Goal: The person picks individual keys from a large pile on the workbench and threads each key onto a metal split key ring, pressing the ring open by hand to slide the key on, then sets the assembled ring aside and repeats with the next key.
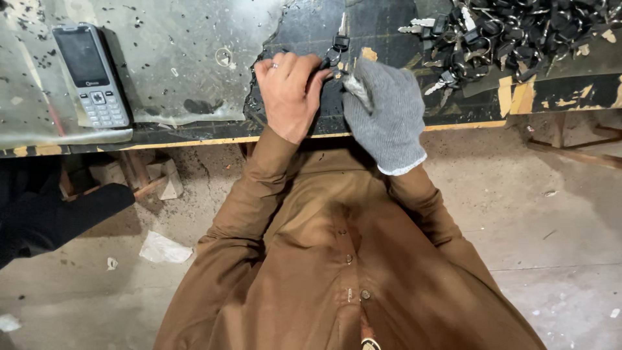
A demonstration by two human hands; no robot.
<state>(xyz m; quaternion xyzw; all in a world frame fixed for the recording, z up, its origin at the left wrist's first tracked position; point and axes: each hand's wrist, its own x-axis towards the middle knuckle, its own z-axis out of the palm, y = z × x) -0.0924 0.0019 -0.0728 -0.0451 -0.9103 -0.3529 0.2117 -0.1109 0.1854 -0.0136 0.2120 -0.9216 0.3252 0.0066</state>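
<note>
My bare left hand (289, 93), a ring on one finger, pinches a key ring with a black-headed key (340, 40) that lies on the dark workbench (389, 26). My right hand (387, 111) wears a grey knit glove and grips a small metal tool (356, 85) whose tip points at the key ring. The two hands nearly touch above the bench's front edge. Brown sleeves and a brown shirt fill the lower middle of the view.
A heap of black-headed keys (512, 35) lies at the bench's back right. A grey push-button phone (91, 74) rests on a scratched clear sheet (175, 58) at the left. Below lie a concrete floor, paper scraps and a dark shape (39, 214) at the left.
</note>
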